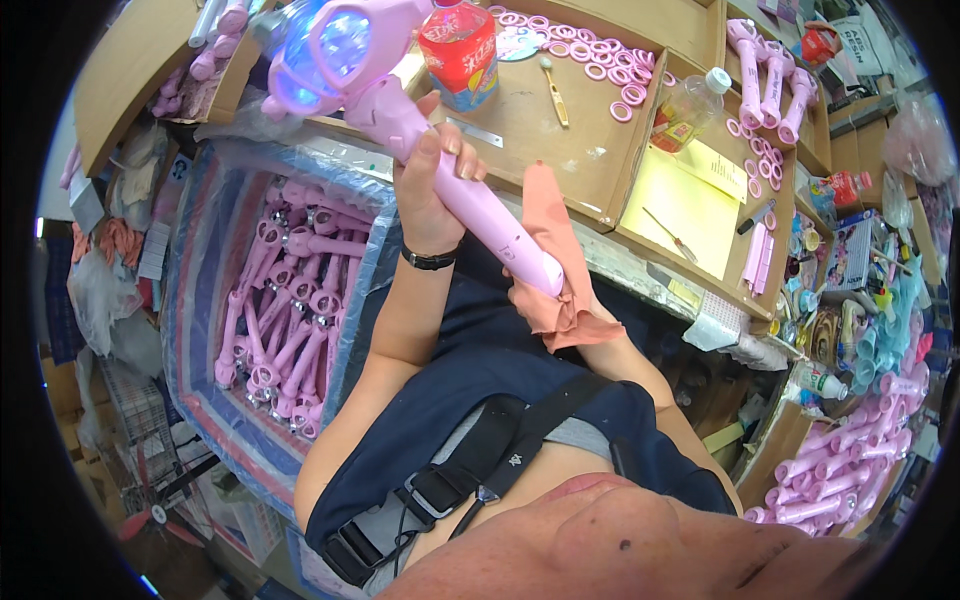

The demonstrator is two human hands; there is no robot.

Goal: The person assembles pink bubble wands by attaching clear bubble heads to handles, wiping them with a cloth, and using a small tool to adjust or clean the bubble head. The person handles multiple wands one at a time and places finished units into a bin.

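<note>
A pink toy wand (pixel 487 222) slants across the front of my chest, its wide head (pixel 340 58) up to the left and glowing blue-white inside. Wrapped round the upper part of the handle is my left hand (pixel 430 195), closed, with a black watch on the wrist. My right hand (pixel 590 318) holds a salmon-orange cloth (pixel 553 235) against the wand's lower end. The cloth covers most of that hand's fingers, and one corner of it sticks up beyond the handle.
At left, a lined bin (pixel 185 290) holds many pink wands. Ahead, a cardboard tray (pixel 535 150) holds pink rings, a brush (pixel 555 92) and a red-labelled bottle (pixel 460 60). Rightward are a clear bottle (pixel 690 110), yellow paper (pixel 665 205), a screwdriver (pixel 672 235) and stacked pink handles (pixel 840 460).
</note>
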